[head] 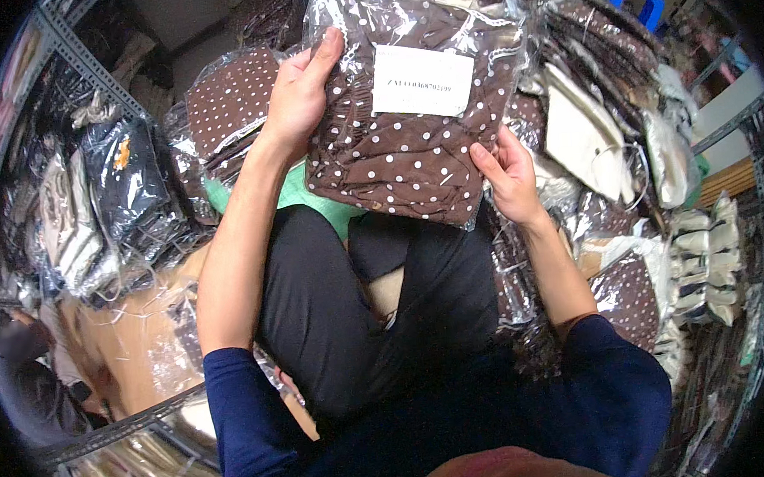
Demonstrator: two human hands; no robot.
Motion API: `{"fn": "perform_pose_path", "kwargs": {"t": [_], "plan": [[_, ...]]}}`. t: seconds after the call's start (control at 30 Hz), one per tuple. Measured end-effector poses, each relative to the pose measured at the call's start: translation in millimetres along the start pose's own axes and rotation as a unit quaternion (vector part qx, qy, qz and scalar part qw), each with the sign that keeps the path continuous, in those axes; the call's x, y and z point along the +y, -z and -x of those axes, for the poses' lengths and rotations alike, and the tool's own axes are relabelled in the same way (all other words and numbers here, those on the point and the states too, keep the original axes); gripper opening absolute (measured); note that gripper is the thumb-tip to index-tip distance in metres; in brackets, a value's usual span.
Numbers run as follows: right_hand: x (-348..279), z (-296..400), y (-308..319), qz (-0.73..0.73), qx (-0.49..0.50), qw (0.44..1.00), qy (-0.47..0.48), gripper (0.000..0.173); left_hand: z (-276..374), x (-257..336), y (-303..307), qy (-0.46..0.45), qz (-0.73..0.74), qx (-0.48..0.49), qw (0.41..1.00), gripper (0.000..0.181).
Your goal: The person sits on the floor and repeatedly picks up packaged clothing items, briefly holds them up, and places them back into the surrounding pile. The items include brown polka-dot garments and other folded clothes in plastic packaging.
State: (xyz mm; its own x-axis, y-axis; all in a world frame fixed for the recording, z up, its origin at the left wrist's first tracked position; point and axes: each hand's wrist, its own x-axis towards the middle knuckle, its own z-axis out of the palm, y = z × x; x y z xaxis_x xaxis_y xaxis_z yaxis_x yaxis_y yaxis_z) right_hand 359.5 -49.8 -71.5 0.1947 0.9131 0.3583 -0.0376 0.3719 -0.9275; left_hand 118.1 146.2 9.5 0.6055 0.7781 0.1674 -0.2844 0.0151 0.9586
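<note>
Between my two hands is a clear plastic bag [410,164] with a folded brown polka-dot garment inside, held up above my knees. White lace-like trim shows through the film near its top. A white paper label [422,80] bearing writing sits at the middle of the bag. My left hand [301,92] grips the left edge, thumb on the front. Lower down, my right hand [509,175] pinches the right edge between thumb and fingers. Behind the bag, part of a green cloth or bag [300,184] shows above my legs.
Bagged brown polka-dot garments [232,100] are piled beyond my left arm. Dark bagged garments [125,169] lie farther left near a metal shelf frame [92,66]. White bagged pieces [582,131] are heaped at right. Another person [36,377] is at lower left, beside wooden flooring [120,353].
</note>
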Motion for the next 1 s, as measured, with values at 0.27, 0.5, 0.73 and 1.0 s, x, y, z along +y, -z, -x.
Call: {"fn": "perform_pose_path", "kwargs": {"t": [0.27, 0.5, 0.73, 1.0], "plan": [[14.3, 8.0, 4.3, -0.067, 0.037, 0.997, 0.023, 0.039, 5.0, 5.5, -18.1, -0.109, -0.176, 0.019, 0.978, 0.047], [11.0, 11.9, 6.6, -0.051, 0.047, 0.997, 0.046, 0.036, 6.4, 1.9, -20.0, -0.164, -0.186, 0.03, 0.968, 0.047], [15.6, 9.4, 9.7, -0.003, 0.067, 0.995, 0.074, 0.034, 4.3, 2.8, -18.7, -0.213, -0.207, 0.02, 0.955, 0.048], [6.2, -0.6, -1.5, -0.016, 0.077, 0.992, 0.098, 0.034, 11.9, 9.6, -21.0, -0.202, -0.147, 0.027, 0.968, 0.043]]}}
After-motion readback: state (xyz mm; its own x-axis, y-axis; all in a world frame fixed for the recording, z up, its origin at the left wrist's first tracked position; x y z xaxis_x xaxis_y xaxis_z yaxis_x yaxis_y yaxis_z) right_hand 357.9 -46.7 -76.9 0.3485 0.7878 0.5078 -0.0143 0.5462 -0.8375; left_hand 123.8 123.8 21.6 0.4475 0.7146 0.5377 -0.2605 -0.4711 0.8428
